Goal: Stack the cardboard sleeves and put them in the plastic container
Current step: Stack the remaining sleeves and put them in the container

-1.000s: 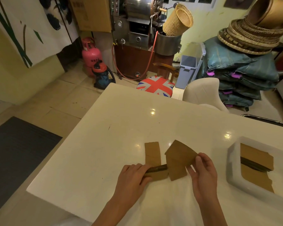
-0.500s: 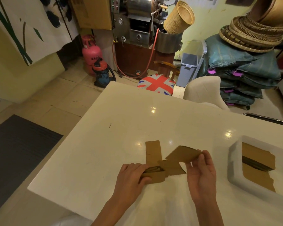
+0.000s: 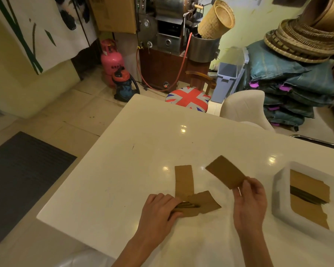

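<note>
My right hand [image 3: 250, 205] pinches one flat brown cardboard sleeve [image 3: 225, 172] by its near edge and holds it tilted above the white table [image 3: 147, 143]. My left hand [image 3: 158, 211] grips a small stack of sleeves [image 3: 199, 204] lying on the table. One more sleeve [image 3: 183, 180] lies flat just behind that stack, partly under it. At the right stands the white plastic container [image 3: 280, 191], and stacked sleeves [image 3: 308, 187] lie inside it.
A white chair [image 3: 245, 106] and a stool with a flag cushion [image 3: 188, 98] stand beyond the table's far edge. Behind them are a metal machine, a pink gas cylinder [image 3: 111, 60], a blue bin and piled sacks. A dark mat lies on the floor at left.
My right hand has lifted one sleeve off the pile and raised it up and to the right. My left hand has stayed on the stack.
</note>
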Tool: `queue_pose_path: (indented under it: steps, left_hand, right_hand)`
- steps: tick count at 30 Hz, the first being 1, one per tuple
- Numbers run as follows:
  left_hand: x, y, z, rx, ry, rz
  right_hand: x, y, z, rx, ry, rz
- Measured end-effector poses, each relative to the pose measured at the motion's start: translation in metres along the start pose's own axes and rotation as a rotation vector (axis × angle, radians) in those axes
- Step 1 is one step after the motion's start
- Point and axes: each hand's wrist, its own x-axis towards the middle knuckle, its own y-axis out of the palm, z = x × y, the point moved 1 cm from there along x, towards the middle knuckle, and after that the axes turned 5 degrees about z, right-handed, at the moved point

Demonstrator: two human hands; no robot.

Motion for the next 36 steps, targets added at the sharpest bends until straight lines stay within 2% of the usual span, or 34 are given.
queue_pose_path:
  steps: [2, 5, 8, 11, 18, 20, 22, 23, 24, 26, 28, 30, 33, 36]
  left_hand:
    - [0.000, 0.001, -0.002, -0.003, 0.001, -0.021]
    - [-0.002, 0.001, -0.003, -0.121, -0.073, -0.063]
    - [-0.008, 0.000, -0.001, -0.258, -0.165, -0.047]
    - [-0.011, -0.002, 0.006, -0.176, -0.125, -0.055]
    - [-0.001, -0.007, 0.011, 0.026, -0.021, -0.065]
    - [0.000, -0.009, 0.008, 0.043, -0.007, -0.052]
    - [-0.001, -0.010, 0.005, 0.063, -0.002, -0.030]
    - [-0.001, -0.010, 0.005, 0.078, -0.012, -0.020]
    - [-0.002, -0.009, 0.004, 0.096, -0.021, -0.008]
    - [-0.003, -0.008, 0.002, 0.134, -0.043, 0.018]
    - [-0.005, -0.007, 0.001, 0.172, -0.062, 0.049]
    - [-0.005, -0.008, 0.001, 0.173, -0.055, 0.089]
    - [-0.001, -0.011, 0.000, 0.149, -0.033, 0.100]
    - [0.003, -0.012, 0.003, 0.109, -0.023, 0.099]
  right_hand:
    - [-0.005, 0.000, -0.009, -0.277, -0.125, 0.059]
    - [-0.028, 0.004, -0.033, -0.445, -0.168, 0.289]
    - [-0.050, 0.012, -0.047, -0.385, -0.112, 0.301]
    - [-0.055, 0.018, -0.054, -0.331, -0.080, 0.317]
    - [-0.055, 0.021, -0.041, -0.377, -0.107, 0.551]
    - [-0.053, 0.018, -0.042, -0.430, -0.090, 0.522]
    - [-0.047, 0.008, -0.036, -0.371, -0.030, 0.333]
    - [-0.042, 0.001, -0.030, -0.366, -0.042, 0.293]
    - [-0.039, -0.005, -0.022, -0.418, -0.114, 0.363]
    - [-0.037, -0.011, -0.009, -0.644, -0.300, 0.652]
    - [-0.039, -0.010, -0.008, -0.852, -0.368, 0.790]
    - [-0.039, -0.008, -0.004, -0.871, -0.380, 0.791]
    - [-0.033, -0.014, 0.000, -0.767, -0.309, 0.805]
    - [-0.031, -0.017, -0.012, -1.071, -0.367, 0.767]
